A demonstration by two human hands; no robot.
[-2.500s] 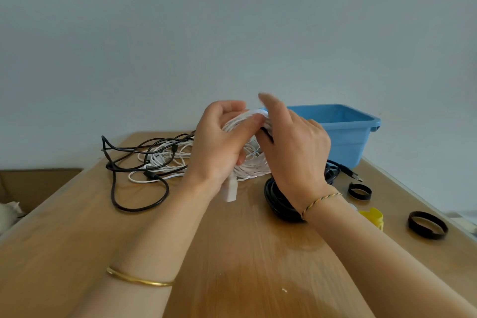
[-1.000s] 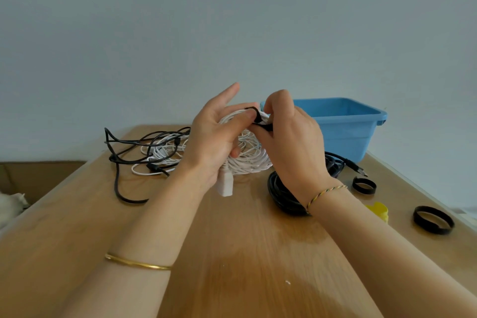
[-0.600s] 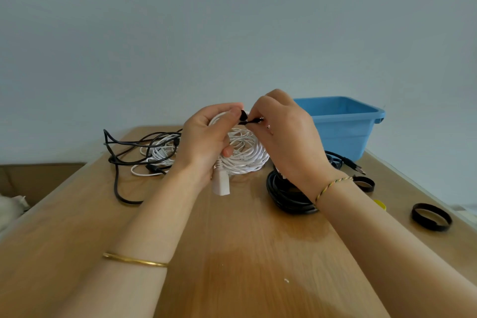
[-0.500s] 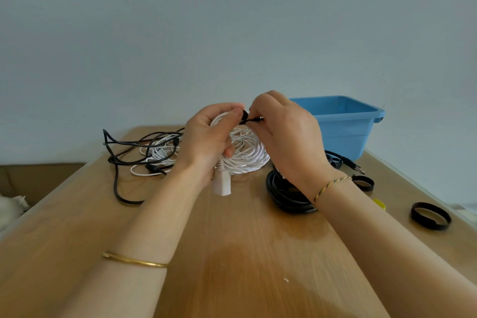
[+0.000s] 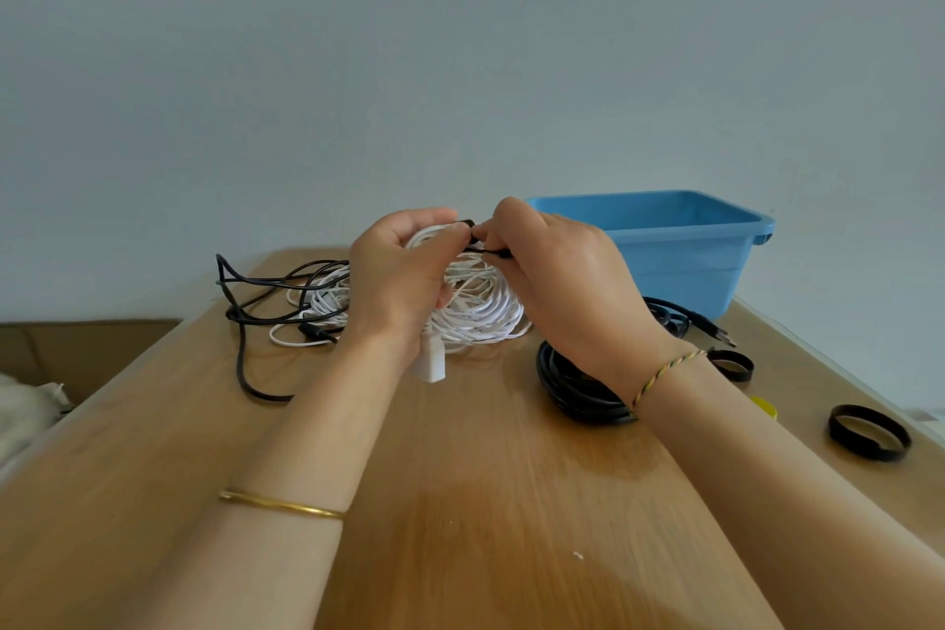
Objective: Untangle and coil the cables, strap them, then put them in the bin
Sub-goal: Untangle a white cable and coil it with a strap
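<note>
My left hand [image 5: 396, 279] grips a coiled white cable [image 5: 483, 307] held upright over the wooden table [image 5: 460, 501], its white plug hanging below my wrist. At the coil's top my right hand [image 5: 557, 281] pinches a thin black strap [image 5: 473, 240]. A coiled black cable [image 5: 572, 384] lies on the table under my right wrist. Behind my right hand stands the blue bin [image 5: 680, 246]. At the back left a tangle of black and white cables [image 5: 291, 307] lies loose.
Two black strap rings [image 5: 869, 432] [image 5: 731, 366] lie on the table's right side, with a small yellow object [image 5: 764, 407] between them. A cardboard box [image 5: 76, 353] sits beyond the table's left edge. The wall rises close behind the table.
Both hands lowered a little with the white coil. My right fingers, earlier wrapped over the coil's top, now pinch the black strap there. My left fingers, briefly spread, curl round the coil again.
</note>
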